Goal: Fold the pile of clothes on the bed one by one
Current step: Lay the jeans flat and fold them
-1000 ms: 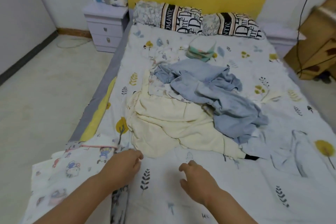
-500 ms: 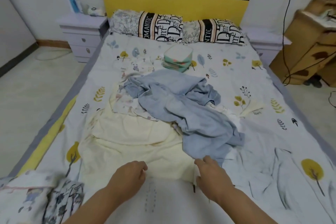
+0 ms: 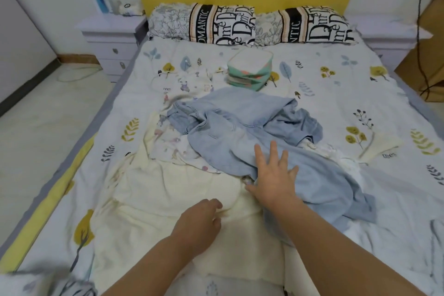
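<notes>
Right hand (image 3: 272, 176) has advanced from the bed edge, now flat and open on the crumpled light-blue denim garment (image 3: 252, 132) atop the pile. Left hand (image 3: 200, 222), fingers curled, rests on the cream cloth (image 3: 168, 190); grip indeterminate. Selection of the next garment is under way.

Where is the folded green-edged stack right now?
Head view: the folded stack sits upper centre on the bed, below the pillows, beyond the blue garment.

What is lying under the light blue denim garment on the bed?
Under the blue denim garment lie a cream cloth and a white printed cloth; anything deeper is covered.
</notes>
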Available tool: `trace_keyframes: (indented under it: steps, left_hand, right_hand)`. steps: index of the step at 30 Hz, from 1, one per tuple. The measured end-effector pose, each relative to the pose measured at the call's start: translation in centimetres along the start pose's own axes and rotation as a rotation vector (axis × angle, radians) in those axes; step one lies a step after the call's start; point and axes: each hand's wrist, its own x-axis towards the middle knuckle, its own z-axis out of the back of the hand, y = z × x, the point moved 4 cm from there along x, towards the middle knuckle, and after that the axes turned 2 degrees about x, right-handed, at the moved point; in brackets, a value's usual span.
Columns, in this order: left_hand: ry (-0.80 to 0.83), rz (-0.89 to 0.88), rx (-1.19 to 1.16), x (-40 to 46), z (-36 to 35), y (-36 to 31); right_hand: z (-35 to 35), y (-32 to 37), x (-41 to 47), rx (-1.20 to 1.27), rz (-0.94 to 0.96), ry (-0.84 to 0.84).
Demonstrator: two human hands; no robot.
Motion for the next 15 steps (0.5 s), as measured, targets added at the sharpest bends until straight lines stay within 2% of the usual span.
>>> trace_keyframes:
  steps: [5, 10, 12, 15]
  left_hand:
    - [0.003, 0.043, 0.019, 0.1, -0.2, 2.8]
    - [-0.024, 0.102, 0.068, -0.1, 0.4, 4.4]
    - [-0.055, 0.152, 0.081, 0.2, 1.1, 4.2]
    - [-0.132, 0.22, 0.054, 0.7, 2.5, 2.4]
  right_hand:
    - [-3.1, -1.3, 1.2, 0.089, -0.006, 0.194]
    - [1.5, -2.7, -2.5, 0.444, -0.06, -0.01]
    - [5.6, -3.0, -4.4, 0.559, -0.006, -0.148]
    - [12.3, -2.6, -8.0, 0.734, 0.103, -0.213]
